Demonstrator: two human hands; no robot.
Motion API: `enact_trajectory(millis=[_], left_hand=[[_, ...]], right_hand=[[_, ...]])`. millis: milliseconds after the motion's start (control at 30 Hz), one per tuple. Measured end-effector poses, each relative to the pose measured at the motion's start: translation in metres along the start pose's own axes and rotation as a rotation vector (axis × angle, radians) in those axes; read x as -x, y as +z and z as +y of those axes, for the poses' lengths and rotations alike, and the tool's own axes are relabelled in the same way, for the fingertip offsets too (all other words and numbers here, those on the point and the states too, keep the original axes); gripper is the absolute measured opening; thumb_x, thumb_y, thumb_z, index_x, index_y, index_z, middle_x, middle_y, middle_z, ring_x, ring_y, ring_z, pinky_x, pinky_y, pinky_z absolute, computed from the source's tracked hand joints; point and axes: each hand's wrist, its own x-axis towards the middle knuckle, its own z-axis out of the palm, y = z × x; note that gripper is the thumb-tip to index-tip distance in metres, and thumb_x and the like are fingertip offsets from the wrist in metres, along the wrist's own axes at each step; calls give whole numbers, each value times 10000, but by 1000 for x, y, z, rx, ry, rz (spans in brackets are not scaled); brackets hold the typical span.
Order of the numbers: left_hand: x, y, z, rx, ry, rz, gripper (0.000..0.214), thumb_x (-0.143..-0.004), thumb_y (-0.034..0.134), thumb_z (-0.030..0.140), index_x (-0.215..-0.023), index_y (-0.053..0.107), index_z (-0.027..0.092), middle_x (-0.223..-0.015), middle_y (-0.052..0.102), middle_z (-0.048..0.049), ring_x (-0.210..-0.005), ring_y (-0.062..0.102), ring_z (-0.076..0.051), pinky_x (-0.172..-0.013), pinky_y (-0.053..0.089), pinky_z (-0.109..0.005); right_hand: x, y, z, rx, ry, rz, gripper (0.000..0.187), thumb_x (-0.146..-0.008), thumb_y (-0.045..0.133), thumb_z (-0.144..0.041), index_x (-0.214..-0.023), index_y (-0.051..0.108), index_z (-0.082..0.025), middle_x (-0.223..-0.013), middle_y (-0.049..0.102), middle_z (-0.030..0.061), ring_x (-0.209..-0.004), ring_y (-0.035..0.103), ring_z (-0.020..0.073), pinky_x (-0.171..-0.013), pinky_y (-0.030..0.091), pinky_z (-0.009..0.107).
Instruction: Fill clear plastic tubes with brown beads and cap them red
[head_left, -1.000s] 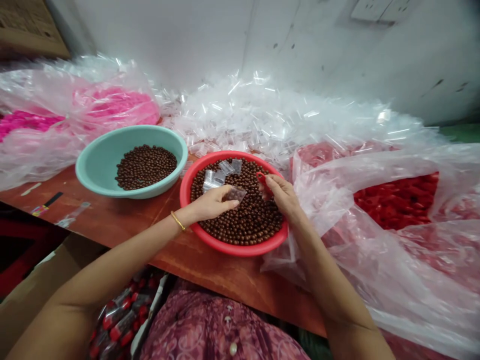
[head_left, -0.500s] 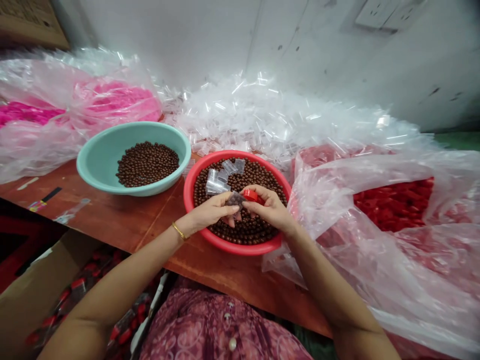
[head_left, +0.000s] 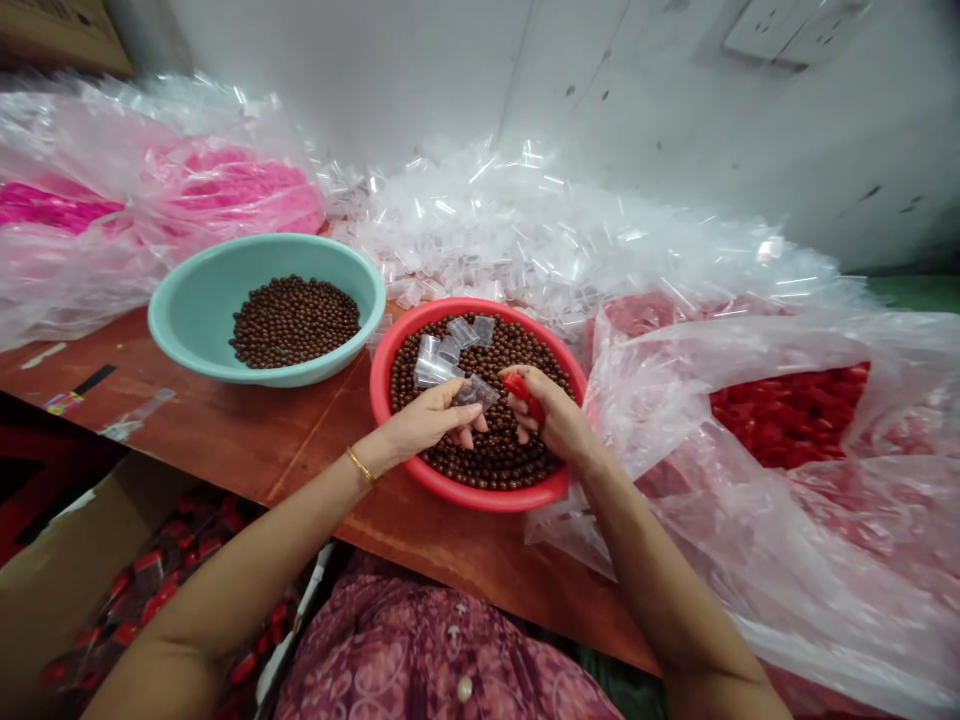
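Over a red basin (head_left: 381, 400) full of small brown balls (head_left: 517, 350), my left hand (head_left: 427, 418) pinches a clear plastic container (head_left: 478, 393) between thumb and fingers. Opposite it, my right hand (head_left: 555, 412) is closed around a red plastic cap (head_left: 525, 396), a little apart from the container. Several more clear containers (head_left: 435, 362) lie on top of the balls, just beyond my left fingertips. What the held container has inside is hard to make out.
A pale green basin (head_left: 187, 340) with more brown balls stands left. Loose clear containers (head_left: 510, 220) heap along the wall. Bags of red pieces (head_left: 795, 410) and pink pieces (head_left: 232, 195) flank them. Below the table's left edge, a carton (head_left: 112, 520) holds red-capped containers.
My hands have moved apart. The red cap, earlier at the container's mouth, is now away from it in my right hand, and the container looks clearer than before.
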Motion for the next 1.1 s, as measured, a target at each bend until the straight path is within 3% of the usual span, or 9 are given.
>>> enact_trajectory(millis=[100, 267, 433, 600, 700, 800, 867, 1000, 1100], left_hand=[[0, 2, -2, -24, -2, 6, 293, -778, 580, 411, -832, 466, 147, -728, 550, 22, -524, 505, -47, -536, 405, -189], [1, 5, -3, -123, 35, 50, 225, -810, 533, 366, -831, 466, 153, -716, 541, 30, -528, 502, -51, -549, 414, -194], [2, 6, -2, -203, 74, 87, 140, -845, 457, 294, -803, 445, 161, -687, 507, 39, -501, 449, -48, -513, 381, -191], [1, 5, -6, -330, 94, 97, 122, -813, 501, 280, -820, 465, 164, -710, 524, 25, -583, 472, -86, -567, 412, -224], [0, 5, -8, -468, 117, 116, 142, -755, 576, 244, -847, 517, 153, -774, 567, 1, -720, 510, -128, -685, 446, -265], [-1, 5, -7, -484, 105, 114, 154, -763, 569, 268, -849, 537, 143, -766, 568, -3, -718, 495, -135, -678, 444, -272], [0, 5, -6, -472, 90, 102, 151, -768, 556, 271, -834, 539, 135, -750, 555, -1, -693, 476, -129, -648, 432, -262], [0, 5, -4, -438, 102, 81, 144, -757, 571, 255, -833, 544, 136, -765, 563, 1, -708, 487, -127, -670, 436, -259], [0, 5, -4, -422, 118, 93, 158, -732, 600, 250, -826, 543, 137, -777, 569, 1, -720, 493, -128, -701, 438, -268]], right_hand=[[2, 5, 1, -7, -66, 2, 341, -777, 509, -511, -940, 535, -212, -565, 379, -90, -381, 299, 51, -342, 367, 199], [6, 16, 7, 391, -287, 103, 391, -877, 447, -464, -1124, 599, -203, -584, 488, -34, -497, 487, 108, -462, 436, 242], [11, 22, 11, 617, -476, 205, 413, -915, 406, -405, -1222, 594, -204, -860, 676, 58, -848, 641, 196, -739, 534, 340], [12, 23, 11, 642, -523, 194, 403, -914, 425, -364, -1227, 604, -184, -1095, 685, 76, -979, 650, 204, -892, 514, 374], [11, 23, 11, 610, -488, 157, 391, -907, 440, -386, -1190, 635, -201, -1072, 699, 57, -997, 650, 210, -891, 520, 375], [13, 23, 13, 575, -477, 145, 380, -900, 451, -409, -1161, 655, -224, -1052, 704, 49, -969, 656, 203, -866, 528, 368], [16, 25, 15, 548, -475, 182, 372, -885, 479, -431, -1128, 674, -226, -1008, 709, 49, -901, 664, 189, -823, 538, 350], [19, 30, 21, 410, -341, 286, 435, -888, 465, -475, -1169, 649, -198, -618, 639, -8, -508, 572, 114, -533, 522, 271], [19, 33, 23, 390, -357, 336, 436, -893, 461, -472, -1168, 649, -189, -698, 678, 10, -577, 615, 124, -593, 546, 283]])
